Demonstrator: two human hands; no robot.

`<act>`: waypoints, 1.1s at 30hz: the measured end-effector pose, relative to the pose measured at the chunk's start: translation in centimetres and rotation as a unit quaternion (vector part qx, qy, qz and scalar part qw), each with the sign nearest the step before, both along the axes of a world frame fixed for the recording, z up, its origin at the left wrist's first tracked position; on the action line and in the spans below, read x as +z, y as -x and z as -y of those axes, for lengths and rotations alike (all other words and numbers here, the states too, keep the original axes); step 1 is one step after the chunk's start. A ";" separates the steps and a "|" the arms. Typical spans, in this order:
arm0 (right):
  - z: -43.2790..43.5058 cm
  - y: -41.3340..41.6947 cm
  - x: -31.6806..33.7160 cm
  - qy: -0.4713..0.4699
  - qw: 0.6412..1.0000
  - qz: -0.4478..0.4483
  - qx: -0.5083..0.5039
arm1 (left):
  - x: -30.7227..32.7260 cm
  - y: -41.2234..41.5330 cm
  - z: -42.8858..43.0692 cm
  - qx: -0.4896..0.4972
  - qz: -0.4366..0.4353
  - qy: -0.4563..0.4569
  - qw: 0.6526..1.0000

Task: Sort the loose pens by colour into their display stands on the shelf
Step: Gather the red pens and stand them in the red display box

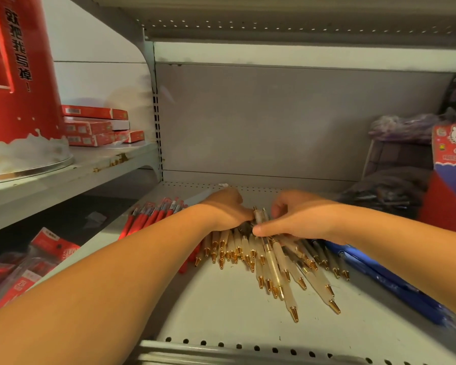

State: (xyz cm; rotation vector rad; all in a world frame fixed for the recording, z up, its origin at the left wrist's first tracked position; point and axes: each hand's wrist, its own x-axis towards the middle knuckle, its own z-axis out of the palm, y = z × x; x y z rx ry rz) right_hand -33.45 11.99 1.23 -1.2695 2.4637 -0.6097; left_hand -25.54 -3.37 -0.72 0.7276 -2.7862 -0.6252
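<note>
Head view: right hand [300, 219] pinches white pens [270, 259]; left hand [225, 206] lies beside, its grip hidden, unclear.

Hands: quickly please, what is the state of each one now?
Left hand: on the white pens, grip cannot be told.
Right hand: pinches a white pen.

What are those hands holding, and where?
The right hand pinches a white pen near its top end; the left hand rests on the pen pile, grip unclear.

1 head view, close, facing shelf [221, 306]
</note>
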 end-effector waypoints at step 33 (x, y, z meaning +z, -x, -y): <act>-5.6 2.4 -0.6 -0.084 0.961 -0.160 0.208 | -0.3 2.6 -0.9 -0.015 0.093 0.174 0.980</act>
